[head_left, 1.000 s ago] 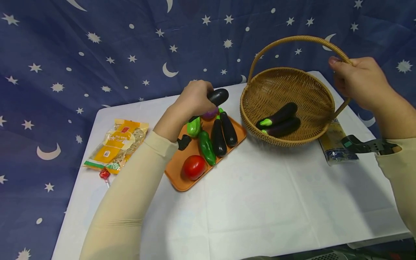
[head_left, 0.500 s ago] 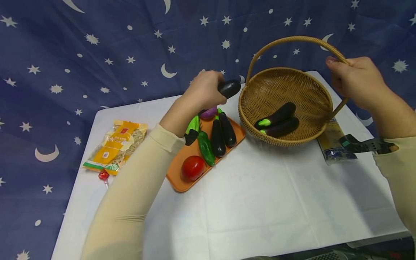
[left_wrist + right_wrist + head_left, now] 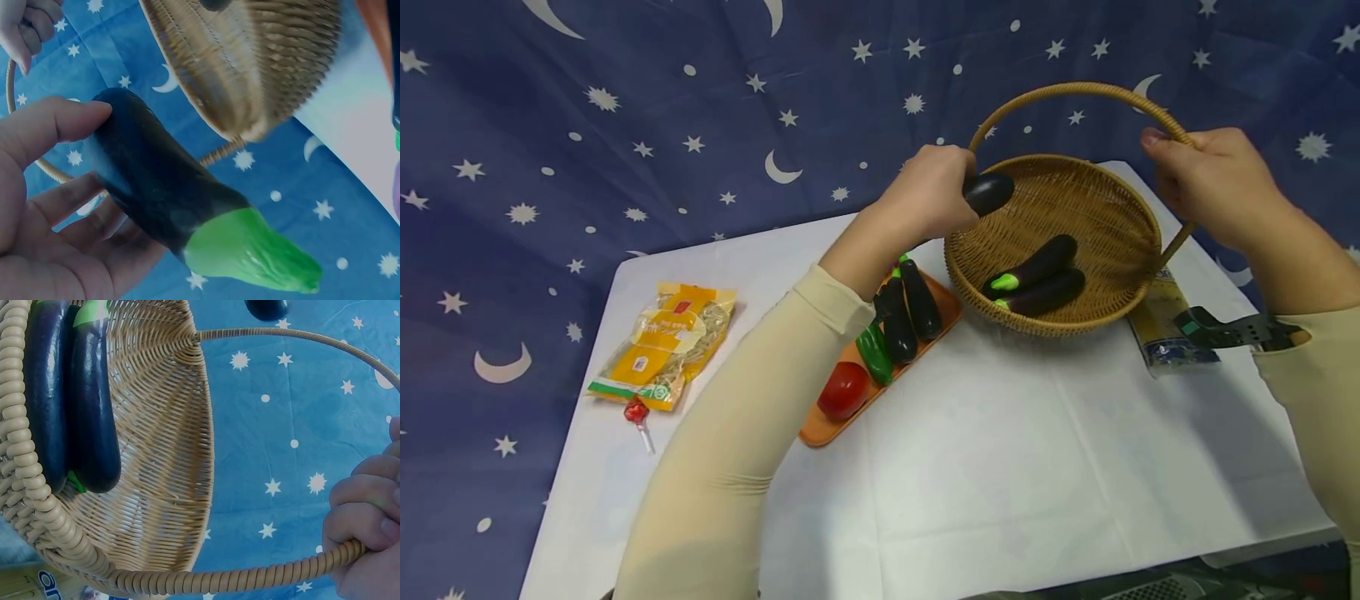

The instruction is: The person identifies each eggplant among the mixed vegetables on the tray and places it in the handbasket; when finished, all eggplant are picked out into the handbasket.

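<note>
My left hand (image 3: 934, 190) holds a dark eggplant (image 3: 156, 175) with a green stem end, thumb on one side and fingers behind. It is raised by the left rim of a wicker basket (image 3: 1105, 208). My right hand (image 3: 1232, 187) grips the basket's tall arched handle (image 3: 1078, 88) at its right side, and the basket is tilted toward me. Two eggplants (image 3: 1037, 265) lie side by side in the basket; in the right wrist view a bit of green shows beneath them. Two more eggplants (image 3: 921, 298) lie on an orange tray (image 3: 951, 311), left of the basket.
A green pepper-like vegetable (image 3: 875, 353) and a tomato (image 3: 844, 390) also lie on the tray, partly behind my left arm. Farther left are a yellow food packet (image 3: 670, 337) and a red lollipop (image 3: 636, 412). Another packet (image 3: 1172, 329) lies right of the basket.
My left hand has carried the eggplant up and right, from above the tray to the basket's left rim. My right hand keeps its grip on the handle.
</note>
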Motion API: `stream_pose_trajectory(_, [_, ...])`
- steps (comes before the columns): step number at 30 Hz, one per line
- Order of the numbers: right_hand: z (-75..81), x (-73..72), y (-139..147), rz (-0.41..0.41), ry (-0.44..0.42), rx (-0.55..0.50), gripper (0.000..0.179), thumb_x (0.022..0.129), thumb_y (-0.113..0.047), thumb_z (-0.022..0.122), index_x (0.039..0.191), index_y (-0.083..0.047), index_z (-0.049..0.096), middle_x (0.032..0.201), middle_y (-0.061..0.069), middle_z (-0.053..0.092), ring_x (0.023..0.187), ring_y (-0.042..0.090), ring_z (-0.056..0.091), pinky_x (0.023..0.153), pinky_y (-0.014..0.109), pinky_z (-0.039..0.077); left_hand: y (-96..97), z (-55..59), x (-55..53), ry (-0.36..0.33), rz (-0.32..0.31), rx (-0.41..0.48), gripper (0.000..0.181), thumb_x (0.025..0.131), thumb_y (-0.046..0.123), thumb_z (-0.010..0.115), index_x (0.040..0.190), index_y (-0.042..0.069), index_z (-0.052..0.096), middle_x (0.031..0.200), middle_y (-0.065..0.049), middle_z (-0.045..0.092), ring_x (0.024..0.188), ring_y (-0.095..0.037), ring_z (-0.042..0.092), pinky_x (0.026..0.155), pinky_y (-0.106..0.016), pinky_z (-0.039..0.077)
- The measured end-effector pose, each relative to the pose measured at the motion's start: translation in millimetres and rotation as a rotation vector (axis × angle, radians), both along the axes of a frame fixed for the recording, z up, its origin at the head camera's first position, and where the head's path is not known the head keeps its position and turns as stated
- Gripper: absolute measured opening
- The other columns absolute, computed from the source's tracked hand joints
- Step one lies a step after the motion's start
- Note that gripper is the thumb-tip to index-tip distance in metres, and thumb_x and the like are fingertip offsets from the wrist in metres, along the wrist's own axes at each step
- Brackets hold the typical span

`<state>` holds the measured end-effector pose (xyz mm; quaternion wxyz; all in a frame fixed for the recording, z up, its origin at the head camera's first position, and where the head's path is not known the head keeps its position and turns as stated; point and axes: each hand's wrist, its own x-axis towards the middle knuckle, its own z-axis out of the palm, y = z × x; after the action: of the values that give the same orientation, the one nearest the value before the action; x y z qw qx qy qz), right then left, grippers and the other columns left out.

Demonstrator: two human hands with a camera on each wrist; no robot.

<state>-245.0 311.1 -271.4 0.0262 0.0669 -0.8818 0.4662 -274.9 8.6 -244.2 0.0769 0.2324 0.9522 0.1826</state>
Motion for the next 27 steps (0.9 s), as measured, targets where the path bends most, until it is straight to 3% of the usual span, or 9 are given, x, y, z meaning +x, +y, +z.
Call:
stream_pose_trajectory(7, [-0.1, 0.2, -2.5, -0.018, -0.023, 0.021, 0.071, 0.104, -0.051, 0.045, 0.060, 0.005, 0.046, 0.048, 0.004, 0.033, 0.045, 0.025, 0.028, 0.048, 0.041, 0.020, 29.0, 1.3, -6.4, 0.001, -0.081, -0.063, 0.034, 0.088, 0.017, 0.070, 0.121, 0.011, 0.063, 0.108, 0.000, 0.060, 0.090, -0.016, 0.053, 0.071, -0.026, 0.045])
stream_pose_trajectory(15, [1.2, -2.6, -5.4, -0.015, -0.018, -0.026, 0.069, 0.104, -0.048, 0.047, 0.059, 0.004, 0.045, 0.048, 0.003, 0.031, 0.043, 0.024, 0.025, 0.047, 0.042, 0.017, 59.7, -2.9, -11.9, -0.034, -0.153, -0.114, 0.021, 0.091, 0.018, 0.067, 0.110, 0.014, 0.059, 0.097, 0.001, 0.057, 0.080, -0.014, 0.051, 0.065, -0.025, 0.041])
stream_pose_trajectory(22, [3.7, -2.7, -7.1, -0.015, -0.005, -0.021, 0.069, 0.105, -0.047, 0.046, 0.059, 0.004, 0.044, 0.048, 0.003, 0.031, 0.044, 0.024, 0.025, 0.047, 0.042, 0.018, 85.3, -10.9, -21.3, -0.095, -0.173, -0.214, 0.008, 0.095, 0.016, 0.060, 0.096, 0.017, 0.052, 0.081, 0.002, 0.040, 0.064, -0.012, 0.038, 0.056, -0.025, 0.034])
stream_pose_trajectory(27, [3.6, -4.2, -7.4, -0.022, -0.006, -0.051, 0.066, 0.105, -0.045, 0.048, 0.059, 0.003, 0.045, 0.047, 0.002, 0.031, 0.042, 0.023, 0.025, 0.047, 0.041, 0.017, 104.7, -17.1, -24.4, -0.131, -0.175, -0.259, 0.007, 0.098, 0.018, 0.057, 0.103, 0.020, 0.053, 0.087, 0.003, 0.043, 0.067, -0.011, 0.039, 0.058, -0.024, 0.034])
